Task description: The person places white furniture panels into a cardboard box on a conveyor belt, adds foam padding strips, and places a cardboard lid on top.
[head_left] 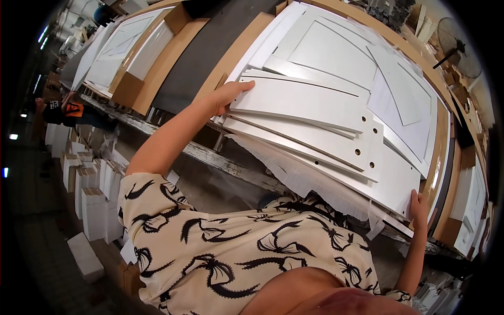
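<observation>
Several white furniture panels [299,105] lie in a loose, staggered stack before me, some with a long groove or round holes. My left hand [233,96] is closed on the left end of the upper panels, thumb on top, the other fingers mostly hidden behind the edge. At the far right end of a longer lower white panel [396,178], my right hand [419,207] grips the corner. Beneath and behind the stack are larger white panels [328,50] with line patterns, and a loose angled white piece [396,86] rests on them.
An open cardboard carton [438,163] surrounds the panels. White wrapping sheet [310,184] hangs over the near edge. The conveyor's worn rail [231,168] runs in front of me. Another carton [128,86] lies to the left, near a person [73,110]. White boards [94,210] stand at lower left.
</observation>
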`<state>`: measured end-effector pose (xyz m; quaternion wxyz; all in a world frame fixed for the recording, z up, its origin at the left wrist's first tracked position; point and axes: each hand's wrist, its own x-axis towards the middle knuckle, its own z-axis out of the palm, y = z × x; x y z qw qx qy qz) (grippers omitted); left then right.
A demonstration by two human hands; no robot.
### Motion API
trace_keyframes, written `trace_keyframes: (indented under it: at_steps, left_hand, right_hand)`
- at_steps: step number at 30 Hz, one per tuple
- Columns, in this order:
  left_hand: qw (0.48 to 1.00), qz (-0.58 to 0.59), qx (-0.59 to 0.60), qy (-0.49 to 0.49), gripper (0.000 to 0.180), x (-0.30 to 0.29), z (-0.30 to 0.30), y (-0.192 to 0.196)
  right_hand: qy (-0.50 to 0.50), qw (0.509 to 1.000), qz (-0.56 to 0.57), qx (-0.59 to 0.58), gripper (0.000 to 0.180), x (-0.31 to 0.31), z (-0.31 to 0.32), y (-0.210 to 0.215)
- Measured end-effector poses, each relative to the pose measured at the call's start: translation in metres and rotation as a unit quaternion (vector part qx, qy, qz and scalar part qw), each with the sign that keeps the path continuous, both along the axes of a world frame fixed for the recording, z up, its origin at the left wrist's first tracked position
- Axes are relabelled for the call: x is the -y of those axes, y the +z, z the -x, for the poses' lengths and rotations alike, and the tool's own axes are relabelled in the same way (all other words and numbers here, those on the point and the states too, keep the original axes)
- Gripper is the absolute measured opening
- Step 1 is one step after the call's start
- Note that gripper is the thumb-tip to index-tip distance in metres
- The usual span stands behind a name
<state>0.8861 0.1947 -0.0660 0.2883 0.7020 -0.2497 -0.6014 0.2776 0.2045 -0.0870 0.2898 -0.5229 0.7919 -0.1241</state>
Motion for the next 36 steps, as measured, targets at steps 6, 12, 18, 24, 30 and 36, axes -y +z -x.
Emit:
trace_keyframes:
  at_steps: [6, 12, 18, 24, 30, 36]
  left_hand:
    - [0.988, 0.006, 0.149, -0.046, 0.074, 0.009, -0.002, -0.013]
    - [0.831, 0.057, 0.478, -0.28, 0.072, 0.016, -0.008, 0.007]
    - [0.75, 0.213, 0.557, -0.286, 0.06, -0.028, -0.019, 0.043]
    - [0.785, 0.102, 0.487, -0.371, 0.055, -0.061, -0.01, 0.04]
    - [0.634, 0.263, 0.559, -0.465, 0.043, -0.052, -0.022, 0.022]
    - [0.583, 0.262, 0.592, -0.491, 0.022, -0.041, -0.025, 0.01]
  right_hand:
    - [-0.017, 0.992, 0.095, 0.076, 0.034, -0.009, 0.04, -0.044]
    - [-0.065, 0.958, -0.01, 0.28, 0.032, -0.006, 0.049, -0.028]
    - [-0.071, 0.949, -0.019, 0.307, 0.026, -0.019, 0.075, -0.052]
    - [-0.094, 0.94, -0.025, 0.326, 0.023, -0.023, 0.064, -0.054]
    - [-0.099, 0.933, 0.012, 0.346, 0.023, -0.024, 0.064, -0.054]
    - [-0.092, 0.952, 0.01, 0.293, 0.046, -0.033, 0.044, -0.042]
